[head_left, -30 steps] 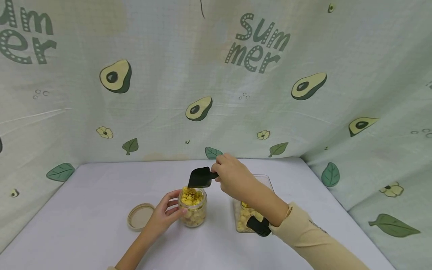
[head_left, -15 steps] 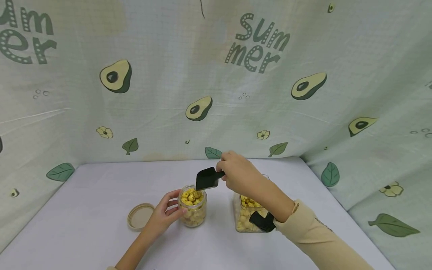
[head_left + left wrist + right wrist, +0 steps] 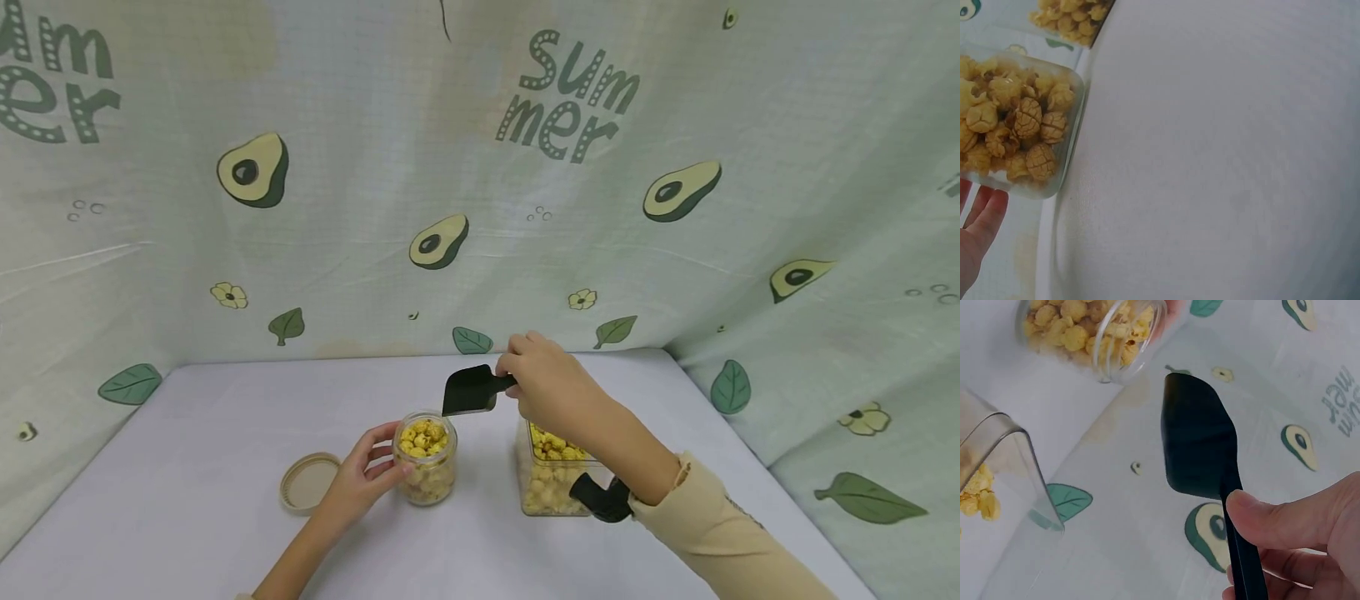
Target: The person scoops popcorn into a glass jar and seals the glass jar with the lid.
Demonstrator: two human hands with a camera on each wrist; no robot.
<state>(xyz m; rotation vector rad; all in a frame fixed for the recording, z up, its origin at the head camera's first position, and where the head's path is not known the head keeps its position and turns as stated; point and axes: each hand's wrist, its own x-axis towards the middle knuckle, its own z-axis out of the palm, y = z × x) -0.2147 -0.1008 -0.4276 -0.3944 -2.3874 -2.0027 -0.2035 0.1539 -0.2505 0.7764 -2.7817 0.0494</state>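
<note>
A clear round jar [image 3: 427, 482] stands upright on the table, filled almost to the rim with yellow popcorn [image 3: 423, 437]. My left hand [image 3: 369, 468] holds it from the left, thumb in front and fingers along its side. Above and to the right of the jar, my right hand [image 3: 547, 382] grips a black scoop [image 3: 468, 390] by its handle. No popcorn shows on the scoop's blade in the right wrist view, where the thumb [image 3: 1266, 519] presses along the handle. A clear square container [image 3: 553, 492] of popcorn stands below my right forearm, which hides part of it.
A round beige lid [image 3: 308, 483] lies on the white table [image 3: 225, 467], left of the jar. A printed avocado cloth [image 3: 360, 167] hangs behind the table and along its right side. A black wrist strap [image 3: 602, 498] sits near the right cuff.
The scoop has moved right, away from over the jar, with my right hand. Popcorn at the jar's mouth looks settled. My left hand has stayed on the jar.
</note>
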